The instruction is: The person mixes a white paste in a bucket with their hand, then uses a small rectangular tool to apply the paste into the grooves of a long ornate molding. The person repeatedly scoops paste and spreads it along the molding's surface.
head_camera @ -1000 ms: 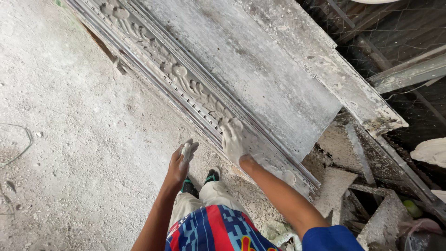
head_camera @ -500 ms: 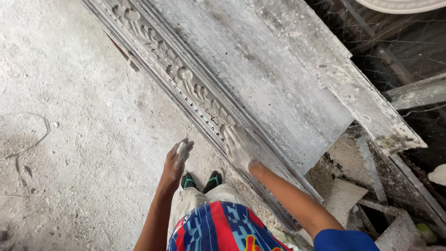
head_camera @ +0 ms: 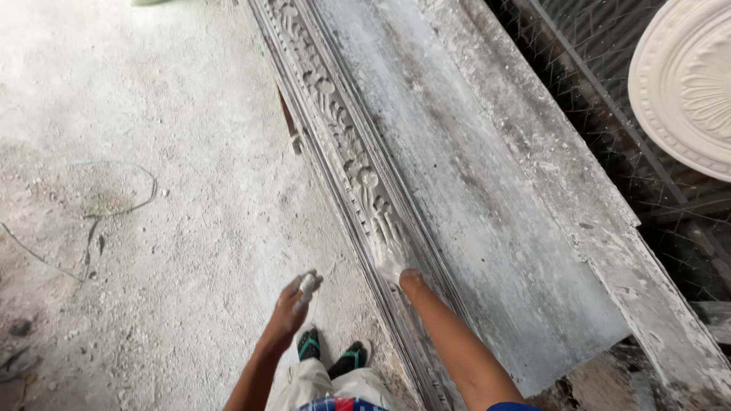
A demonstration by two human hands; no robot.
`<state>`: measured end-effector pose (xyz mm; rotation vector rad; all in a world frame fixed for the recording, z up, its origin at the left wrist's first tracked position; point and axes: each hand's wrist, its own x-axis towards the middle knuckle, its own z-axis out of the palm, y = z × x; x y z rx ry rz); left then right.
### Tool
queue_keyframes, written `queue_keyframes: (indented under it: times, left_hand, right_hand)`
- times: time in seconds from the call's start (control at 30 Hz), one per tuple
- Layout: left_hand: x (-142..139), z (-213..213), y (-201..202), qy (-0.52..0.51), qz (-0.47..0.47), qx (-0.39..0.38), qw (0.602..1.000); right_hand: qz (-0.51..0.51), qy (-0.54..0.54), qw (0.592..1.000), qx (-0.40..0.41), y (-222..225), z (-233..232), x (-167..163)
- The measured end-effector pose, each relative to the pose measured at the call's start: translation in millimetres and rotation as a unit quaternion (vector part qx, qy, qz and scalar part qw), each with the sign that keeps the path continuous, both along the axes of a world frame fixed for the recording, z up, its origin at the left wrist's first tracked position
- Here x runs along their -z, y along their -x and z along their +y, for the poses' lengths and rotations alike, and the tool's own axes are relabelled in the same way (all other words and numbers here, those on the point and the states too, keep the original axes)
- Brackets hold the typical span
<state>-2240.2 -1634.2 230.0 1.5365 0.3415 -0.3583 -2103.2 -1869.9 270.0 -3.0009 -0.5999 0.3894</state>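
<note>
1. Fingers of your right hand [head_camera: 392, 255] lie spread flat, white with plaster, pressing the carved strip [head_camera: 335, 122]; nothing is gripped.
2. Your left hand [head_camera: 293, 304] curls loosely round a pale lump [head_camera: 308, 281] over the floor [head_camera: 152, 190].
3. Smoothing seems underway; next needs steady pressure farther along the board [head_camera: 472, 175].
4. Since earlier, you have stepped forward, and a round plaster disc [head_camera: 685, 84] shows.

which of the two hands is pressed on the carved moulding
The right hand, coated in white plaster, lies flat on the long ornate moulding strip. The left hand hangs over the dusty floor, off the moulding, fingers curled.
</note>
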Motion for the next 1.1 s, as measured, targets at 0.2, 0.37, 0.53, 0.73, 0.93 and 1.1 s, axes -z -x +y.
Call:
queue_keyframes:
  times: [0.2,0.37,0.53,0.73,0.93,1.1]
  left_hand:
    - [-1,-1,-10,-0.004,0.033,0.0,0.999]
    - [8,-4,-18,0.027,0.01,0.006,1.0]
    - [13,9,-27,0.035,-0.038,0.016,0.999]
    - [4,30,-62,0.095,-0.009,0.007,0.995]
    - [3,65,-125,0.074,-0.025,0.055,0.995]
    - [3,107,-187,0.111,-0.023,0.072,0.991]
  right_hand:
    - [-0.023,-0.023,0.999,0.006,46,-30,35]
    - [-0.073,-0.054,0.996,0.003,61,-38,59]
    - [-0.066,0.004,0.998,-0.005,13,-19,74]
    - [-0.032,-0.001,0.999,0.018,-50,15,82]
    - [-0.048,-0.07,0.995,0.055,-108,39,99]
    - [-0.146,-0.068,0.981,0.111,-140,92,109]
